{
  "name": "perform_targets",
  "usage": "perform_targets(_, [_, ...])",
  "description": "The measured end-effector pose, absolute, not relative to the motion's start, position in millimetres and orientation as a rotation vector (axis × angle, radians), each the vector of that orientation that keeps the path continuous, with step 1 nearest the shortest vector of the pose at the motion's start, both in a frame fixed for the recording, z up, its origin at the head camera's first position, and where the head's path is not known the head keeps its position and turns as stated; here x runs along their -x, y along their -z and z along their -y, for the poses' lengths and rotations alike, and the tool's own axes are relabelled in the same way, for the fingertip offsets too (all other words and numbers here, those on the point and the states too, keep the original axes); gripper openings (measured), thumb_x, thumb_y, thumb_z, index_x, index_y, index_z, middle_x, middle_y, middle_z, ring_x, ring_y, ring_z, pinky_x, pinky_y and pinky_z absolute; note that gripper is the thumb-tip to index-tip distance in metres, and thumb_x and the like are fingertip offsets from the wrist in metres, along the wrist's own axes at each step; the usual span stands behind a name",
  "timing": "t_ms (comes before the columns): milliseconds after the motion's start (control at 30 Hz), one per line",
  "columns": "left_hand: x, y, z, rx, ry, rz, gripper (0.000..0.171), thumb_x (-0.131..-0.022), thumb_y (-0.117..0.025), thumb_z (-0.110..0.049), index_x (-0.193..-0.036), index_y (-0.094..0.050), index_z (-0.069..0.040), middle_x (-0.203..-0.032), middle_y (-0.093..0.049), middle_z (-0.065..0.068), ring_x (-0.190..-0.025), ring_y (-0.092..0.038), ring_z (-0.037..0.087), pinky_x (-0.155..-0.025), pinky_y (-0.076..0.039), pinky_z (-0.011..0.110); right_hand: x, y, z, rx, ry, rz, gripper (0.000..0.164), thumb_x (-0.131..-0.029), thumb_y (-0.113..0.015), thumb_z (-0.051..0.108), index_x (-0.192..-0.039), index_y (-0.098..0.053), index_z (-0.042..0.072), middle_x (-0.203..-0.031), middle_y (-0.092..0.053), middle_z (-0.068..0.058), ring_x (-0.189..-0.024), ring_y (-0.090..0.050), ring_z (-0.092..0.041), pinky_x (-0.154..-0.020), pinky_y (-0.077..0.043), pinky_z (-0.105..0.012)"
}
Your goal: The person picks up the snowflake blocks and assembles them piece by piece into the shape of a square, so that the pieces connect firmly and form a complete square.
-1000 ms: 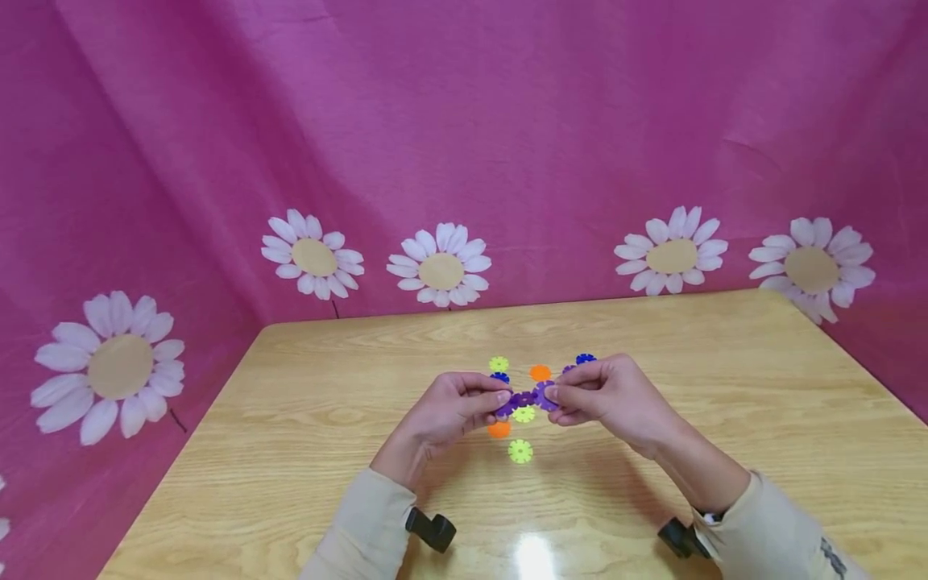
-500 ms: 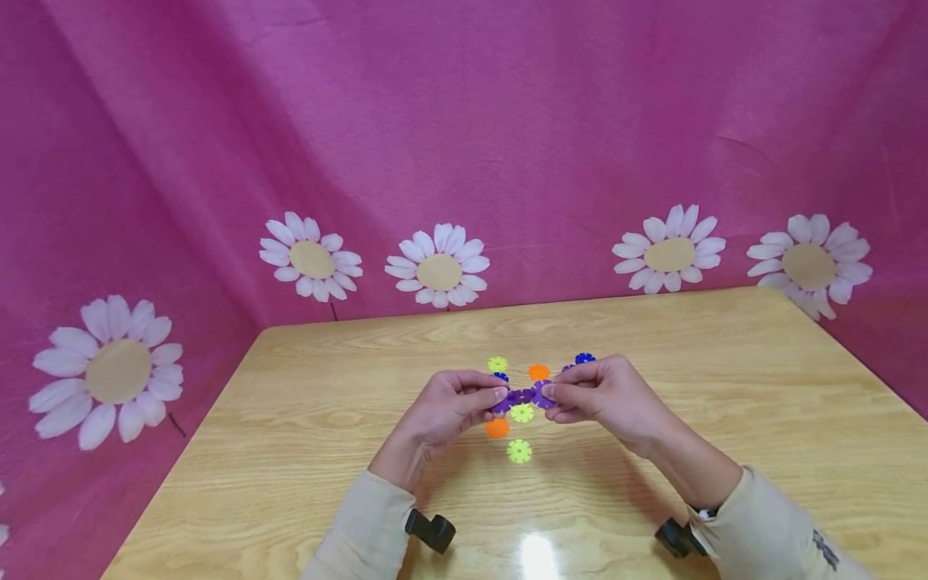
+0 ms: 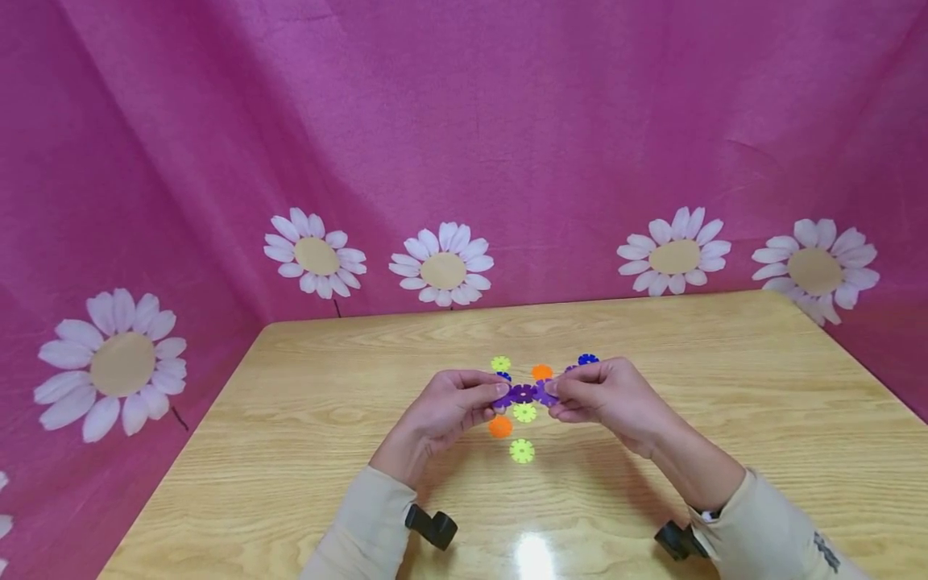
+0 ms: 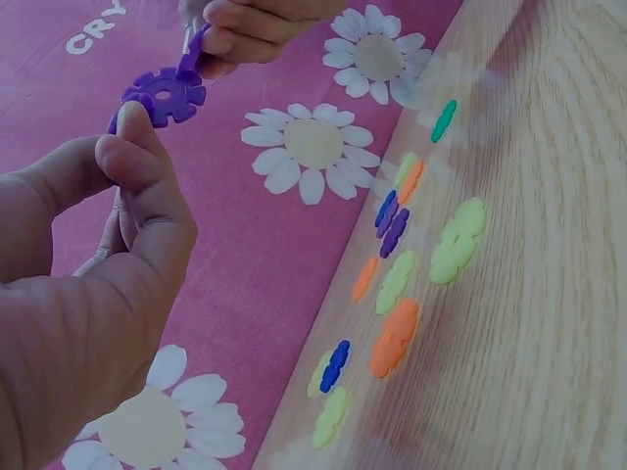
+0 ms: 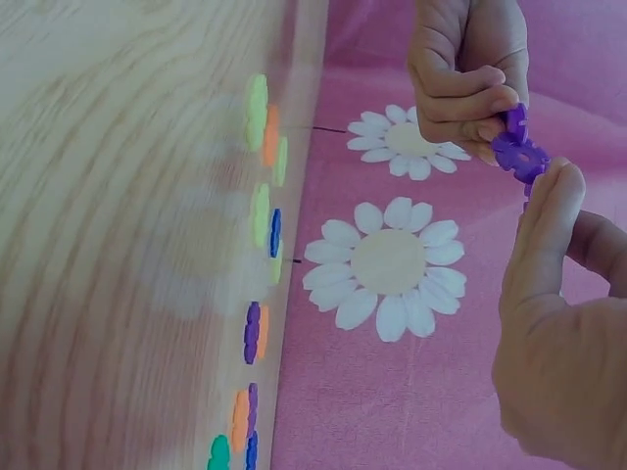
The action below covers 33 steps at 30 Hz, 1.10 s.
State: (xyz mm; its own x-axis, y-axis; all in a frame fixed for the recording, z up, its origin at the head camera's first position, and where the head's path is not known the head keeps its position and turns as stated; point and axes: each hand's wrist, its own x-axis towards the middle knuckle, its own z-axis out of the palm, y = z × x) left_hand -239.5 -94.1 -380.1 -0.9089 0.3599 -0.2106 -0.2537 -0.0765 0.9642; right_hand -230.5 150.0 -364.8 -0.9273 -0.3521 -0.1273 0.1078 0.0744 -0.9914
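A short chain of three purple notched snowflake discs is held above the table between both hands. My left hand (image 3: 451, 409) pinches the disc at the left end (image 3: 502, 400) between thumb and fingers. At the other end, the right hand (image 3: 619, 404) pinches the lighter purple disc (image 3: 544, 392). The middle disc (image 3: 523, 394) sits between them, joined at its edges, with its round hole showing in the left wrist view. Fingers cover much of both end discs. In the right wrist view, the middle disc (image 5: 520, 157) hangs between the two hands' fingertips.
Several loose discs lie on the wooden table (image 3: 290, 451) under and beyond the hands, among them yellow-green (image 3: 521, 451), orange (image 3: 500, 427), blue (image 3: 588, 359) and green (image 4: 444, 121) ones. A pink curtain (image 3: 464, 121) with printed daisies stands behind the table.
The middle purple disc has turned from nearly edge-on to show more of its face to the head view. Both hands keep their pinch and stay almost in place.
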Motion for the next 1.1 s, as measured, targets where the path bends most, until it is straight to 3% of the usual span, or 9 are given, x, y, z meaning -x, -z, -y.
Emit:
perform_targets(567, [239.2,380.7,91.6,-0.12,-2.068,-1.777,0.021,-0.096,-0.064,-0.005,-0.113,-0.067,0.008,-0.082,-0.069,0.001,-0.069,-0.062,0.007,-0.065,-0.053,0.016,228.8,362.4,-152.7,0.262,1.911,-1.998,0.032,-0.096,-0.062,0.007,-0.114,-0.061,-0.021,-0.086,-0.074,-0.008,-0.077,-0.074,-0.01,-0.077,-0.06,-0.028])
perform_targets(1100, [240.3,383.5,90.0,-0.126,-2.118,-1.803,0.026,-0.095,-0.064,-0.001,-0.117,-0.063,0.013,-0.088,-0.071,0.001,-0.071,-0.065,0.008,-0.067,-0.055,0.018,225.3,366.5,-143.7,0.243,2.053,-1.955,0.033,-0.095,-0.063,0.0,-0.115,-0.057,-0.025,-0.089,-0.075,-0.009,-0.078,-0.075,-0.014,-0.077,-0.059,-0.029])
